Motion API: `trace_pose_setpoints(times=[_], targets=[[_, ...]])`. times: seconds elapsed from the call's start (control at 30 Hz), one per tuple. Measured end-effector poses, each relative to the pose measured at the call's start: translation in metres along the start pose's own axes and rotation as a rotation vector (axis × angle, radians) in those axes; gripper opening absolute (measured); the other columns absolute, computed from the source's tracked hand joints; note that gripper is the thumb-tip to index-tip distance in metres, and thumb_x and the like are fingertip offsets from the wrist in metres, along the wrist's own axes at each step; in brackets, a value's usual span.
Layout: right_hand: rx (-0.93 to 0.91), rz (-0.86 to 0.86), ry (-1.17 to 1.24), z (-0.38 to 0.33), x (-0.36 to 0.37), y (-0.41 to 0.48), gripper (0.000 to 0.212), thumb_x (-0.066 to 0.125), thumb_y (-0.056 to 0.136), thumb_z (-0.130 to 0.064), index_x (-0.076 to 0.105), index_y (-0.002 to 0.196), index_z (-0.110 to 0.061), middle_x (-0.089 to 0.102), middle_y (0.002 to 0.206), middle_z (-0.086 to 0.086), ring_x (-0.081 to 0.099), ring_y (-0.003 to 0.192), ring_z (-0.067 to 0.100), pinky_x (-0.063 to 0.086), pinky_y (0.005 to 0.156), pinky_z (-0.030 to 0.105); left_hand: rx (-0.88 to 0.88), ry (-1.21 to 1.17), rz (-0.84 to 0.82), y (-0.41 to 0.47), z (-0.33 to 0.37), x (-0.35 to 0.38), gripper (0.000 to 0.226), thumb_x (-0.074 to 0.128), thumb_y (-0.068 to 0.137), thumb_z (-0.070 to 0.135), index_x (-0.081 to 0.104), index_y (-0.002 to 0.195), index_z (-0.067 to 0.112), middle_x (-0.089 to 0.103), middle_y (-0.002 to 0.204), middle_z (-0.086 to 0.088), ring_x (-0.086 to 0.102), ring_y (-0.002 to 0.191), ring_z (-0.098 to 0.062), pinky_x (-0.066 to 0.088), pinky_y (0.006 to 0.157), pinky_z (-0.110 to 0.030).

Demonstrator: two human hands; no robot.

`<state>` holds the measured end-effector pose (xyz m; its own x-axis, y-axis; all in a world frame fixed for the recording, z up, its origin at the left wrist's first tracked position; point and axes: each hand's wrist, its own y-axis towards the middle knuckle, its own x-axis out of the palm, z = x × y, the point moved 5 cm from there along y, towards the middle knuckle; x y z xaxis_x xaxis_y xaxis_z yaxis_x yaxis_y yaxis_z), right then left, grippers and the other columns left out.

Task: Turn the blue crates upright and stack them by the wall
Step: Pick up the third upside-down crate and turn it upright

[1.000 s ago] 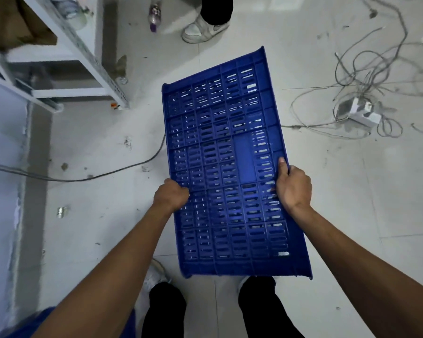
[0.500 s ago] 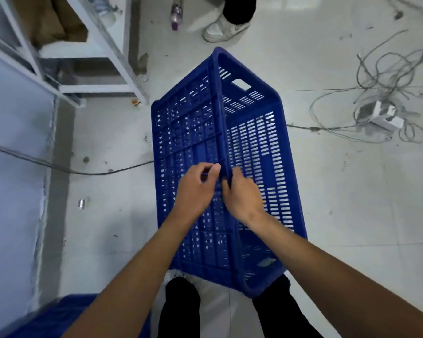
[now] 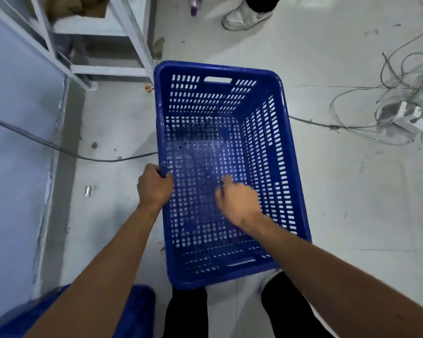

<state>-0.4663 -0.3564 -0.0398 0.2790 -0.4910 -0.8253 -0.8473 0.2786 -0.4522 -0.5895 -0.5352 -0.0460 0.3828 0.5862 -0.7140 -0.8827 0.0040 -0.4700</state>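
Standing open side up on the floor (image 3: 352,215), the blue crate (image 3: 286,152) is being steadied at the person's feet, so the righting step is judged to be finishing. Its left rim is being gripped by the left hand (image 3: 154,187), clenched around the edge. The right hand (image 3: 237,201) is being held over the crate's inside, blurred, gripping nothing; whether it is touching the mesh bottom cannot be told. Next, a hold on both long rims is being called for, so that the crate can be lifted and carried to the wall (image 3: 15,142) on the left. A second blue shape (image 3: 137,311), likely another crate, is being cut off by the lower edge and partly hidden by the left forearm.
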Motion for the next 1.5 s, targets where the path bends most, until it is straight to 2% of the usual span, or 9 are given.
trace_pose_setpoints(times=[0.17, 0.27, 0.43, 0.6, 0.77, 0.9, 1.1, 1.3, 1.5], targets=[[0.146, 0.085, -0.191, 0.079, -0.006, 0.028, 0.027, 0.037, 0.101, -0.031, 0.051, 0.109, -0.009, 0.064, 0.076, 0.009, 0.058, 0.063, 0.029, 0.04, 0.056, 0.032, -0.089, 0.028, -0.02, 0.035, -0.049, 0.007, 0.021, 0.06, 0.09, 0.023, 0.061, 0.101, 0.005, 0.065, 0.094, -0.003, 0.063, 0.084, -0.022, 0.05, 0.071, -0.031], [0.246, 0.117, -0.242, 0.122, -0.009, 0.042, 0.026, 0.039, 0.099, -0.03, 0.045, 0.108, -0.007, 0.067, 0.089, 0.017, 0.064, 0.075, 0.036, 0.038, 0.06, 0.036, -0.144, 0.002, -0.032, 0.048, -0.07, 0.011, 0.02, 0.062, 0.091, 0.026, 0.067, 0.091, 0.006, 0.067, 0.087, -0.006, 0.066, 0.083, -0.026, 0.056, 0.076, -0.036], [0.374, 0.134, -0.183, 0.157, 0.002, 0.048, 0.037, 0.039, 0.1, -0.041, 0.039, 0.112, -0.006, 0.058, 0.109, 0.02, 0.062, 0.084, 0.041, 0.038, 0.065, 0.041, -0.223, -0.058, -0.019, 0.058, -0.093, 0.015, 0.023, 0.063, 0.093, 0.029, 0.057, 0.072, 0.022, 0.063, 0.084, -0.002, 0.065, 0.086, -0.027, 0.056, 0.085, -0.042], [0.462, 0.223, -0.12, 0.164, 0.002, 0.058, 0.042, 0.039, 0.101, -0.041, 0.04, 0.114, -0.001, 0.053, 0.114, 0.023, 0.058, 0.092, 0.042, 0.036, 0.069, 0.041, -0.096, 0.123, -0.033, 0.067, -0.098, 0.017, 0.026, 0.059, 0.095, 0.035, 0.055, 0.103, 0.01, 0.058, 0.09, -0.001, 0.057, 0.083, -0.022, 0.047, 0.076, -0.034], [0.422, 0.21, -0.031, 0.161, 0.012, 0.063, 0.035, 0.03, 0.103, -0.035, 0.039, 0.111, -0.002, 0.061, 0.109, 0.026, 0.058, 0.083, 0.041, 0.037, 0.07, 0.042, 0.025, 0.317, -0.04, 0.069, -0.095, 0.017, 0.032, 0.049, 0.099, 0.042, 0.049, 0.103, 0.01, 0.054, 0.086, -0.003, 0.051, 0.077, -0.022, 0.041, 0.069, -0.033], [0.411, 0.222, 0.003, 0.161, 0.003, 0.056, 0.035, 0.03, 0.103, -0.037, 0.039, 0.109, -0.004, 0.063, 0.102, 0.026, 0.048, 0.071, 0.032, 0.037, 0.068, 0.04, 0.018, 0.26, -0.007, 0.06, -0.084, 0.009, 0.036, 0.048, 0.1, 0.039, 0.051, 0.111, 0.006, 0.059, 0.091, -0.006, 0.053, 0.078, -0.021, 0.043, 0.069, -0.033], [0.425, 0.327, 0.066, 0.158, -0.028, 0.024, 0.039, 0.027, 0.103, -0.042, 0.039, 0.101, -0.005, 0.063, 0.085, 0.027, 0.048, 0.065, 0.033, 0.035, 0.065, 0.041, -0.011, 0.184, 0.063, 0.024, -0.054, -0.015, 0.037, 0.043, 0.102, 0.037, 0.05, 0.112, 0.003, 0.065, 0.097, -0.012, 0.055, 0.077, -0.022, 0.042, 0.067, -0.033], [0.28, 0.292, 0.038, 0.136, -0.138, -0.039, 0.038, 0.025, 0.104, -0.041, 0.037, 0.097, -0.006, 0.065, 0.08, 0.026, 0.055, 0.064, 0.036, 0.04, 0.061, 0.042, -0.156, 0.147, 0.121, -0.088, 0.006, -0.088, 0.04, 0.043, 0.102, 0.039, 0.049, 0.115, 0.002, 0.066, 0.103, -0.018, 0.063, 0.092, -0.035, 0.042, 0.07, -0.035], [0.112, 0.257, -0.037, 0.101, -0.251, -0.096, 0.037, 0.028, 0.105, -0.037, 0.04, 0.107, -0.002, 0.066, 0.084, 0.026, 0.062, 0.073, 0.041, 0.035, 0.062, 0.039, -0.25, 0.039, 0.236, -0.22, 0.039, -0.152, 0.035, 0.043, 0.101, 0.037, 0.048, 0.105, 0.003, 0.061, 0.092, -0.014, 0.053, 0.078, -0.029, 0.042, 0.068, -0.036]])
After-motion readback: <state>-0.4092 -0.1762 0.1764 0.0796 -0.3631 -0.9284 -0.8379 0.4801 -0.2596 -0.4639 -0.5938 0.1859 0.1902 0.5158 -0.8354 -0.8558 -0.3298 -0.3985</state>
